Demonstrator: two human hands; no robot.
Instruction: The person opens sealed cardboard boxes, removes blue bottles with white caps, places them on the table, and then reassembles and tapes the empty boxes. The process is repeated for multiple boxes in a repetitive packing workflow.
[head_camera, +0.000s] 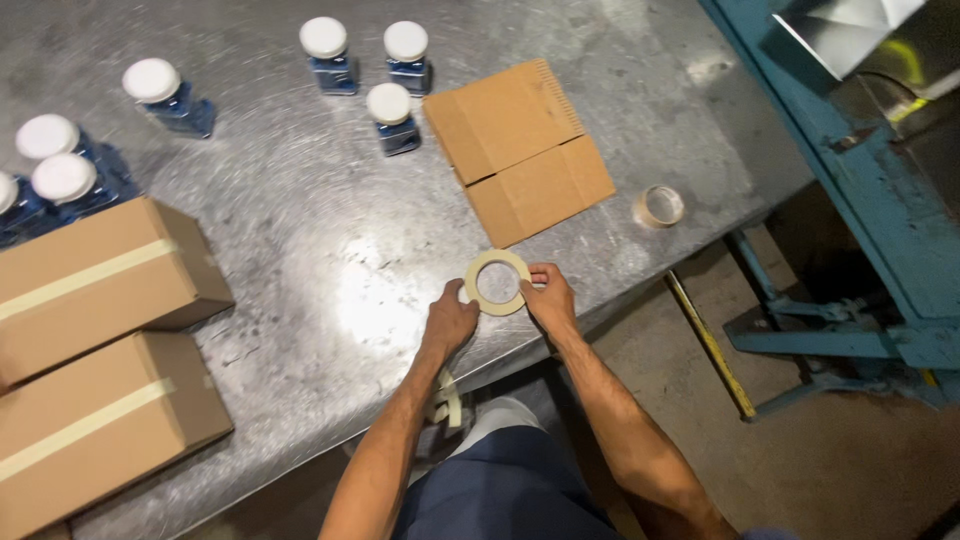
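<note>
Masking tape roll (497, 282), pale cream and ring-shaped, is being gripped from both sides by a person standing at the near edge of a scuffed metal table (330, 260). Left hand (450, 322) is closing its fingers around the roll's lower left rim, while right hand (548, 295) is pinching the right rim between thumb and fingertips, so the roll is sitting between the two hands, at or just above the tabletop; whether it is touching the surface cannot be told. Beyond the grip, a flattened cardboard box (520, 148) is lying just past the roll. To the right of the grip, a second, more see-through tape roll (658, 206) is resting near the table's edge, apart from the hands. Farther out past the flat cardboard, three blue bottles with white caps (388, 112) are standing in a loose cluster, and more capped bottles (62, 172) are standing well off to the left. Also well to the left of the grip, two sealed cardboard boxes (95, 345), each with a strip of pale tape along the top, are sitting side by side. Off to the right, beyond the table's edge, a blue metal frame (860, 220) is rising from the concrete floor.
</note>
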